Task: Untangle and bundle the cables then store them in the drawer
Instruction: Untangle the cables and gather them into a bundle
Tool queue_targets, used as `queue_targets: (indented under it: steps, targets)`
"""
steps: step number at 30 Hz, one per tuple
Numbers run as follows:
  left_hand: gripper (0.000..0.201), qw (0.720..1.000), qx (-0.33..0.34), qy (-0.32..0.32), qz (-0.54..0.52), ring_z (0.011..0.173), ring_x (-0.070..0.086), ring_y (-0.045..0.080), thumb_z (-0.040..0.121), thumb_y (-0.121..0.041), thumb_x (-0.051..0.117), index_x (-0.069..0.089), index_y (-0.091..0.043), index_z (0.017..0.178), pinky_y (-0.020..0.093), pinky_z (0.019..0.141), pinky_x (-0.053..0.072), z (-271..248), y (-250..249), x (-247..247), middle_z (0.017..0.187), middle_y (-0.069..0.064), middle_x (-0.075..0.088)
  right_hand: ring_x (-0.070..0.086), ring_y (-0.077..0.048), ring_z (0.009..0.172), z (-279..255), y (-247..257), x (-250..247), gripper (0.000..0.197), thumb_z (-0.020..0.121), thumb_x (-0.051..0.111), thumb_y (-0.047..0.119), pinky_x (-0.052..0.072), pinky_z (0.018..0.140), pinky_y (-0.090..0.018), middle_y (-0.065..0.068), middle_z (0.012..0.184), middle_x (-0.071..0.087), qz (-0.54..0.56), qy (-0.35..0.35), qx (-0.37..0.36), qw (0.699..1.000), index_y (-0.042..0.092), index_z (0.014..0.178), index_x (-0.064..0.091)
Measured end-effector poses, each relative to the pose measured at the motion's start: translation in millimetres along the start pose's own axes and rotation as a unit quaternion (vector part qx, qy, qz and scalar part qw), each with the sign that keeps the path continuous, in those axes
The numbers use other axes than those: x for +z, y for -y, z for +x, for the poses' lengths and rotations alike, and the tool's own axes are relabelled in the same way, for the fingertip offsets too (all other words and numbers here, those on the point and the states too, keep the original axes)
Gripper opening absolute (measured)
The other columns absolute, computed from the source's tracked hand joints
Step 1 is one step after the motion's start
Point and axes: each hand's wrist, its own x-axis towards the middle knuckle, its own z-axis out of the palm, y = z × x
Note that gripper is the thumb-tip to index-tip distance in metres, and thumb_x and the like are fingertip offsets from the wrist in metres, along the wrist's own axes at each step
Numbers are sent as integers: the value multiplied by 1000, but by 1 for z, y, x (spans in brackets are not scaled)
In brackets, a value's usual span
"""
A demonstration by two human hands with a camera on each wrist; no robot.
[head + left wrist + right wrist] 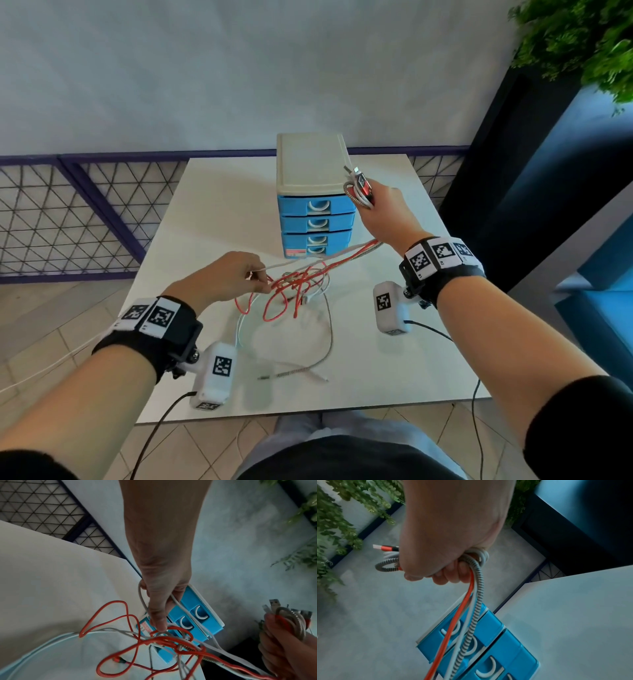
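A knot of red, white and striped braided cables (294,284) lies on the white table (212,212) in front of a blue drawer unit (313,205) with a beige top; its drawers are closed. My left hand (255,274) pinches a white cable (142,601) at the knot's left edge, beside loops of red cable (109,607). My right hand (376,205) is raised beside the unit's top right corner. It grips the gathered cable ends in its fist (447,574), a red USB plug (385,547) sticking out. Taut strands (467,615) run from it down to the knot.
A striped cable end (298,371) and a white loop trail toward the table's near edge. A purple mesh railing (68,212) stands left, dark and blue furniture (548,171) right, a plant (582,41) at the top right. Thin wires hang from both wrist cameras.
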Motion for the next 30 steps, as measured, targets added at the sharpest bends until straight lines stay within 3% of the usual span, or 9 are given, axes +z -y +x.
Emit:
queue_targets:
  steps: [6, 10, 16, 20, 24, 26, 27, 28, 30]
  targets:
    - [20, 998, -44, -36, 6, 96, 53, 14, 85, -45, 65, 60, -26, 83, 35, 88, 40, 2, 11, 1, 100, -5, 61, 50, -17, 56, -7, -12, 3, 11, 97, 48, 20, 41, 52, -25, -5, 74, 58, -56, 19, -8, 998, 15, 102, 57]
    - [22, 985, -93, -143, -12, 75, 56, 23, 82, -28, 68, 56, -16, 69, 30, 63, 40, 3, 8, 2, 75, 1, 59, 48, -16, 55, -8, -15, 4, 7, 97, 47, 20, 42, 52, -27, -4, 73, 55, -60, 20, -5, 998, 21, 92, 52]
    - [18, 943, -232, -218, 100, 73, 65, 31, 80, -23, 62, 64, -7, 71, 27, 56, 44, 6, 17, -4, 65, 8, 65, 49, -19, 54, -6, -11, 4, 8, 95, 46, 16, 41, 51, -27, -3, 69, 54, -74, 7, -16, 997, 20, 90, 52]
    - [38, 934, -215, -252, -134, 69, 52, 28, 84, -18, 65, 45, -14, 52, 26, 51, 31, 12, 31, -4, 55, 8, 53, 43, -13, 53, -7, -14, 1, 21, 97, 45, 19, 35, 50, -23, 3, 65, 49, -67, -4, 31, 997, 25, 76, 45]
    - [29, 724, -81, -227, -647, 100, 57, 27, 94, -12, 47, 39, -17, 68, 31, 90, 45, 16, 11, 9, 92, 13, 63, 36, -11, 51, -9, -7, 3, 33, 99, 46, 27, 30, 49, -24, 3, 62, 45, -23, -6, 58, 998, 27, 67, 40]
    - [29, 638, -71, -191, -743, 94, 64, 28, 99, -13, 33, 40, -13, 71, 34, 88, 49, 20, -7, 10, 85, 17, 64, 35, -11, 51, -9, -2, 5, 33, 99, 47, 34, 30, 48, -24, 3, 62, 46, 4, -8, 56, 998, 27, 67, 41]
    - [30, 628, -69, -187, -752, 80, 65, 27, 100, -14, 31, 41, -12, 71, 35, 82, 51, 21, -16, 9, 73, 15, 59, 36, -11, 51, -9, 0, 6, 33, 98, 47, 36, 31, 48, -24, 2, 62, 47, 15, -8, 54, 998, 27, 67, 42]
    - [30, 657, -63, -192, -726, 67, 59, 23, 101, -15, 29, 40, -12, 72, 34, 79, 52, 23, -19, 9, 65, 12, 49, 37, -12, 51, -9, 3, 6, 32, 98, 47, 38, 32, 48, -24, 2, 62, 48, 23, -10, 52, 998, 27, 68, 42]
    - [29, 803, -10, -194, -563, 59, 44, 16, 104, -19, 27, 36, -16, 77, 31, 77, 52, 23, -22, 9, 65, 5, 36, 39, -12, 52, -7, 6, 5, 32, 98, 48, 38, 34, 50, -25, 2, 62, 48, 30, -16, 48, 998, 28, 68, 43]
